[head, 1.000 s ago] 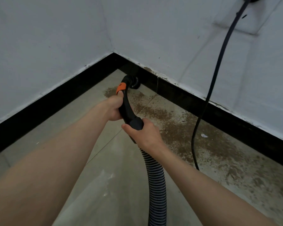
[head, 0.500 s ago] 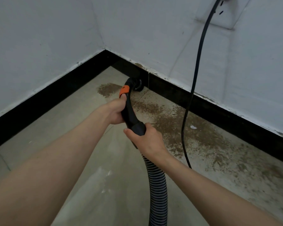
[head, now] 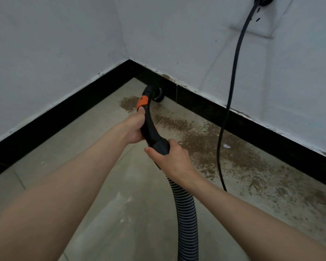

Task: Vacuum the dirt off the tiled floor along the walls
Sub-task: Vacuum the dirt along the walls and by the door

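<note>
Vacuum handle [head: 151,127], black curved tube with an orange clip [head: 142,103], sits mid-frame, pointing up toward the room corner. Left hand [head: 133,128] wraps its fingers round the upper part of the handle just below the orange clip. Right hand [head: 170,159] grips the lower end, where the ribbed grey-black hose [head: 186,219] joins; hose runs down and out at the bottom edge. Round black nozzle [head: 157,94] at the tip is down at the floor, right by the black baseboard [head: 252,127], a little right of the corner; contact with either can't be confirmed. Brown dirt [head: 201,140] spreads in a band over the tiled floor [head: 105,185] from the nozzle toward the lower right, along the right-hand wall. Small white scrap [head: 226,146] lies in the dirt. Black power cord [head: 231,91] hangs from the top right of the frame down the white wall [head: 177,34] to the floor, right of the right forearm.
</note>
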The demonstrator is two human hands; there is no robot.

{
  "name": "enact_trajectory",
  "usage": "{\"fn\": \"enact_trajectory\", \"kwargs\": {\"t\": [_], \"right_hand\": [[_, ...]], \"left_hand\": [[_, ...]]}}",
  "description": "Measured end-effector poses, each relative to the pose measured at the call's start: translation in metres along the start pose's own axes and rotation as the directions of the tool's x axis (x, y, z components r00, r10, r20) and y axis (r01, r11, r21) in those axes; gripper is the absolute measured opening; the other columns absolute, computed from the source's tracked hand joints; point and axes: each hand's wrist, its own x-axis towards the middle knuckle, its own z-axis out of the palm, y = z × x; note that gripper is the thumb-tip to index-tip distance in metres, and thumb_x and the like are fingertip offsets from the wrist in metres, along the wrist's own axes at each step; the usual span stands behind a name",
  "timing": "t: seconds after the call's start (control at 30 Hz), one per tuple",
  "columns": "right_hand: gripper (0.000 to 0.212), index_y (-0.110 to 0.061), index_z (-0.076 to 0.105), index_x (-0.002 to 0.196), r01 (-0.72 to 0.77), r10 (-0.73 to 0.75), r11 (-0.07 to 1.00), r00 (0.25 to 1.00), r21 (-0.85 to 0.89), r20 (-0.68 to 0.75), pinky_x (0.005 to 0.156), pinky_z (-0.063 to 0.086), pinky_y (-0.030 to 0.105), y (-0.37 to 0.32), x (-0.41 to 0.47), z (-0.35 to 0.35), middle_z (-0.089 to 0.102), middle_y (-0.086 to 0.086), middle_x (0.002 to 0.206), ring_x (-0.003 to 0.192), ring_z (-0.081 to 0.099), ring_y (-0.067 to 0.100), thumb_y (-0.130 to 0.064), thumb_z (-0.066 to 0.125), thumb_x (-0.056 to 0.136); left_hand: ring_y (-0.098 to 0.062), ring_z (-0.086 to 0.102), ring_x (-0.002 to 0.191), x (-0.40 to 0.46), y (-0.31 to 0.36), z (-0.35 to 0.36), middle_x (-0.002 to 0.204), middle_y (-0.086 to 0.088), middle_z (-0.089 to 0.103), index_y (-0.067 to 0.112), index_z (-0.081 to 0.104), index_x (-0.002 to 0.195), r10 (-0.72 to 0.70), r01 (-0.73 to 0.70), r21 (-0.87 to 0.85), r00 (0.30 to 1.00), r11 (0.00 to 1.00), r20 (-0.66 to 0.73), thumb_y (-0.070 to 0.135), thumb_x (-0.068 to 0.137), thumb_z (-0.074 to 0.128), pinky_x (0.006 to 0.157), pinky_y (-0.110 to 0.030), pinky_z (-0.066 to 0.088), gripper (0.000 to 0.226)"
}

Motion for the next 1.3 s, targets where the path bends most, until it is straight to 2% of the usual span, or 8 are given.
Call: {"fn": "enact_trajectory", "kwargs": {"t": [0.1, 0.2, 0.43, 0.57, 0.87, 1.07, 1.17, 1.3], "right_hand": [[0.054, -0.019, 0.051, 0.111, 0.044, -0.044, 0.999, 0.998, -0.008, 0.046, 0.068, 0.054, 0.035, -0.014, 0.009, 0.018, 0.059, -0.001, 0.092, 0.082, 0.061, 0.019, -0.064, 0.061, 0.083], [0.055, -0.018, 0.050, 0.111, 0.070, -0.069, 0.998, 0.993, -0.008, 0.099, 0.074, 0.055, 0.039, -0.027, 0.020, 0.038, 0.059, 0.000, 0.093, 0.085, 0.061, 0.021, -0.064, 0.059, 0.084], [0.056, -0.017, 0.050, 0.114, 0.113, -0.107, 0.993, 0.982, -0.029, 0.154, 0.082, 0.055, 0.044, -0.051, 0.045, 0.077, 0.061, 0.007, 0.103, 0.094, 0.061, 0.027, -0.064, 0.059, 0.084], [0.052, -0.019, 0.048, 0.110, 0.102, -0.096, 0.995, 0.978, -0.023, 0.187, 0.081, 0.055, 0.042, -0.054, 0.053, 0.088, 0.058, 0.003, 0.099, 0.093, 0.060, 0.025, -0.063, 0.059, 0.084], [0.052, -0.020, 0.046, 0.107, 0.064, -0.066, 0.998, 0.990, 0.025, 0.121, 0.075, 0.055, 0.038, -0.035, 0.052, 0.076, 0.057, -0.002, 0.092, 0.087, 0.061, 0.022, -0.065, 0.058, 0.083], [0.055, -0.018, 0.049, 0.108, 0.049, -0.053, 0.998, 0.995, 0.043, 0.080, 0.069, 0.054, 0.034, -0.021, 0.041, 0.061, 0.059, 0.000, 0.092, 0.085, 0.062, 0.021, -0.066, 0.058, 0.083], [0.054, -0.018, 0.049, 0.107, 0.044, -0.046, 0.998, 0.997, 0.035, 0.064, 0.067, 0.053, 0.033, -0.014, 0.034, 0.054, 0.059, 0.000, 0.090, 0.083, 0.062, 0.019, -0.066, 0.058, 0.083], [0.051, -0.022, 0.048, 0.104, 0.017, -0.020, 0.999, 0.998, 0.044, 0.057, 0.056, 0.046, 0.026, 0.000, 0.018, 0.046, 0.058, -0.004, 0.087, 0.075, 0.059, 0.012, -0.067, 0.057, 0.083]], "left_hand": [[-0.021, 0.052, 0.071, 0.007, 0.003, -0.028, 0.082, -0.010, 0.052, 0.004, 0.046, 0.095, 0.026, -0.028, -0.031, 0.997, 0.999, -0.069, 0.047, 0.101, 0.027, 0.061, -0.033, 0.046, 0.047], [-0.020, 0.051, 0.071, 0.015, 0.004, -0.059, 0.082, -0.009, 0.051, 0.006, 0.046, 0.093, 0.028, -0.036, -0.069, 0.994, 0.997, -0.108, 0.047, 0.101, 0.028, 0.064, -0.033, 0.047, 0.045], [-0.017, 0.048, 0.061, 0.029, 0.012, -0.110, 0.071, -0.005, 0.049, 0.010, 0.047, 0.094, 0.046, -0.061, -0.111, 0.990, 0.992, -0.132, 0.049, 0.100, 0.029, 0.061, -0.029, 0.047, 0.043], [-0.017, 0.048, 0.064, 0.037, 0.012, -0.123, 0.073, -0.005, 0.049, 0.009, 0.048, 0.092, 0.019, -0.032, -0.094, 0.990, 0.995, -0.139, 0.048, 0.101, 0.031, 0.064, -0.030, 0.047, 0.043], [-0.020, 0.051, 0.071, 0.044, 0.014, -0.095, 0.082, -0.008, 0.051, 0.004, 0.044, 0.112, -0.008, 0.008, -0.005, 0.995, 1.000, -0.096, 0.050, 0.100, 0.028, 0.061, -0.032, 0.047, 0.050], [-0.019, 0.051, 0.073, 0.033, 0.012, -0.071, 0.083, -0.008, 0.051, 0.003, 0.047, 0.096, -0.021, 0.024, 0.051, 0.998, 0.998, -0.059, 0.049, 0.101, 0.027, 0.060, -0.032, 0.046, 0.050], [-0.020, 0.052, 0.072, 0.025, 0.007, -0.060, 0.081, -0.009, 0.051, 0.002, 0.045, 0.104, -0.030, 0.032, 0.046, 0.999, 0.998, -0.042, 0.047, 0.101, 0.027, 0.062, -0.032, 0.046, 0.049], [-0.020, 0.051, 0.072, 0.012, -0.002, -0.043, 0.080, -0.008, 0.051, 0.003, 0.043, 0.111, -0.047, 0.047, 0.063, 0.999, 0.997, -0.008, 0.046, 0.101, 0.027, 0.063, -0.033, 0.046, 0.047]]}}
